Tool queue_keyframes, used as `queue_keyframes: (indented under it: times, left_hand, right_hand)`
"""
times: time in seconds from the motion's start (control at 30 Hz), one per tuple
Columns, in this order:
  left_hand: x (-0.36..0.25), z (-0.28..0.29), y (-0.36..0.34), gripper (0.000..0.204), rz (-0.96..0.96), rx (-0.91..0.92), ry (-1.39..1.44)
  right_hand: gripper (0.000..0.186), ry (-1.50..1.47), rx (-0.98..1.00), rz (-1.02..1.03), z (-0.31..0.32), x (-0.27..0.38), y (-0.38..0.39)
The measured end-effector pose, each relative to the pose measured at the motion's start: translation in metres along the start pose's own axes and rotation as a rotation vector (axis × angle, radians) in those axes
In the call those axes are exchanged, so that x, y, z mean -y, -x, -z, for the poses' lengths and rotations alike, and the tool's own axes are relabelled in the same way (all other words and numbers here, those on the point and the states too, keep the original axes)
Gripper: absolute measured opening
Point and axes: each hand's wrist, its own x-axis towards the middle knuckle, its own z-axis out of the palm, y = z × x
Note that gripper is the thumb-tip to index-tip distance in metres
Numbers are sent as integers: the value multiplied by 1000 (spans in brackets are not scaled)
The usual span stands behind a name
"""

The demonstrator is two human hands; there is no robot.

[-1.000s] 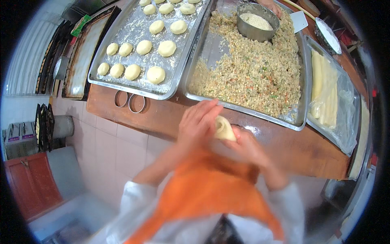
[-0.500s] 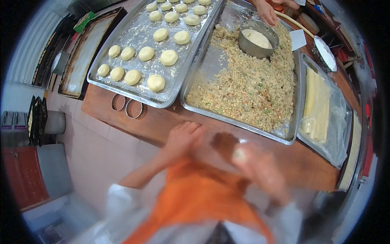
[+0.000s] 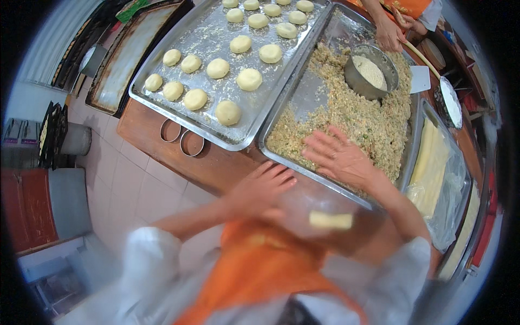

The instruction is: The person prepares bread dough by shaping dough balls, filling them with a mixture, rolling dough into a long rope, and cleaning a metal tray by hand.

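With fingers [image 3: 318, 158] splayed wide on the right hand [image 3: 346, 163], reaches over one tray [image 3: 309, 99] of crumbly filling [image 3: 368, 116]. Holds the left hand [image 3: 260, 190], fingers parted, beside that tray; shows nothing in either. Has one blurred dough piece [image 3: 331, 220] on the counter [image 3: 216, 165] near both hands. Faces two metal rings [image 3: 192, 155], one bowl [image 3: 356, 83], nineteen visible dough rounds [image 3: 249, 79].

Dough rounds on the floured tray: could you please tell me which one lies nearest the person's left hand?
The rightmost dough round in the front row; all others lie farther from the left hand.
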Motion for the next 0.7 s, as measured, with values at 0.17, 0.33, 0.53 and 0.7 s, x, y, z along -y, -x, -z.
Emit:
queue_keyframes:
  times: [0.17,0.33,0.53,0.7]
  left_hand:
    - [-2,-1,-4,70,25,-28,8]
    - [-4,2,-7,66,47,-32,15]
    - [-5,6,-10,64,64,-36,53]
    - [-5,9,-11,63,58,-51,93]
  right_hand:
    - [45,60,-18,284,-41,-9,-52]
    - [25,121,-87,-165,-42,-27,-79]
    - [21,29,-40,-365,-21,-37,-30]
    - [15,91,-339,-170,-19,-28,-17]
